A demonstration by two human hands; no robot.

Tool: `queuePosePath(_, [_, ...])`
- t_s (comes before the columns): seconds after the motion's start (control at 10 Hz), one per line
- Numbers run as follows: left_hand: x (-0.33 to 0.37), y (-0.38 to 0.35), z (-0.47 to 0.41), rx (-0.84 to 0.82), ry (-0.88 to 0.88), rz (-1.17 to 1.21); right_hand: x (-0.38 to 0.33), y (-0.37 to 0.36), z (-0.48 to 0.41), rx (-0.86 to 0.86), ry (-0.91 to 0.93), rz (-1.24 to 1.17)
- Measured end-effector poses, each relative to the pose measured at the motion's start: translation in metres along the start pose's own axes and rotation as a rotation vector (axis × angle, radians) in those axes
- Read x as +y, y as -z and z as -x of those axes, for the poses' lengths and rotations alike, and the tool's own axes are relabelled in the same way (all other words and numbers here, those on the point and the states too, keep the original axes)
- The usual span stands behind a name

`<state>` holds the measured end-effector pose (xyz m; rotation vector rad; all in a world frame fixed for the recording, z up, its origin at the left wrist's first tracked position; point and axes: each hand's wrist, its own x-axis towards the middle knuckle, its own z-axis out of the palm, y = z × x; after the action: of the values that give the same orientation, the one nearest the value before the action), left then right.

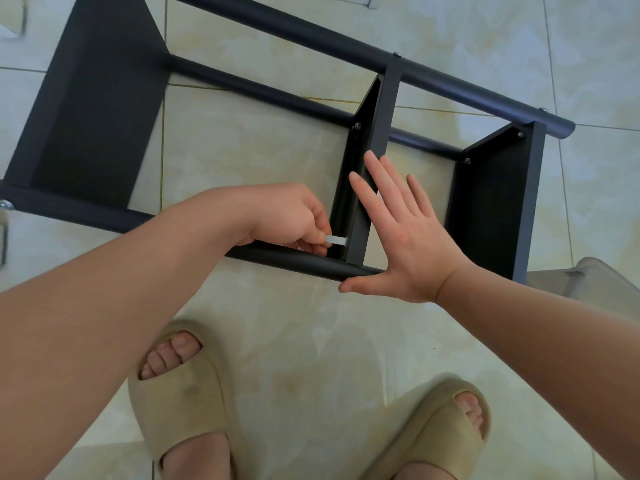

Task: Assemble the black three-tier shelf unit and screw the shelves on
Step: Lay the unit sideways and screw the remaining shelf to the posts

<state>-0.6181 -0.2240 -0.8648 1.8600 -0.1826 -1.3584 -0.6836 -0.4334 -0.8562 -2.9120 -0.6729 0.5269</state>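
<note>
- Two beige foam slide sandals (180,403), bare toes showing, stand nearest the viewer on the pale cream glossy floor tiles (294,334).
- Both bare forearms reach forward and down from the lower corners toward the black three-tier metal shelf unit (93,109), which lies on its side on the tiles just beyond the feet.
- Left hand (287,220): curled with knuckles up, thumb and fingertips pinching a small flat silver metal tool (336,240). The tool points into the corner where the middle shelf panel (363,188) meets the near black round tube (298,260). What its tip engages is hidden in shadow.
- Right hand (405,244): released, fingers straight and spread, back of the hand up. Index and middle fingers lie across the edge of the middle shelf panel, and the thumb stretches along the near black round tube.
- Right of that hand stands the end shelf panel (495,209), with silver screw heads (467,161) at its corners.
- A blurred grey-beige object (588,278) sits just beside the end shelf panel; I cannot tell what it is.
- Farthest off, the far black round tube (346,46) runs diagonally across the tiles.
</note>
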Motion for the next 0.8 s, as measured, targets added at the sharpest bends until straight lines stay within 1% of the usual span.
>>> queuePosePath(0.2, [0.002,-0.001,0.002,-0.009,0.027,-0.115,0.000,-0.001,0.000,0.004,0.001,0.003])
queuePosePath(0.4, [0.001,0.001,0.000,-0.035,0.066,-0.114,0.000,-0.001,0.000,0.008,0.002,0.002])
queuePosePath(0.6, [-0.002,0.009,-0.002,0.052,-0.062,-0.144,0.000,0.000,0.000,0.008,0.001,-0.002])
queuePosePath(0.7, [0.001,0.009,-0.003,0.119,-0.097,-0.220,0.000,0.000,0.000,0.011,0.005,-0.004])
queuePosePath(0.8, [0.004,0.001,-0.006,0.142,-0.095,-0.016,0.000,-0.001,0.000,0.010,0.004,-0.004])
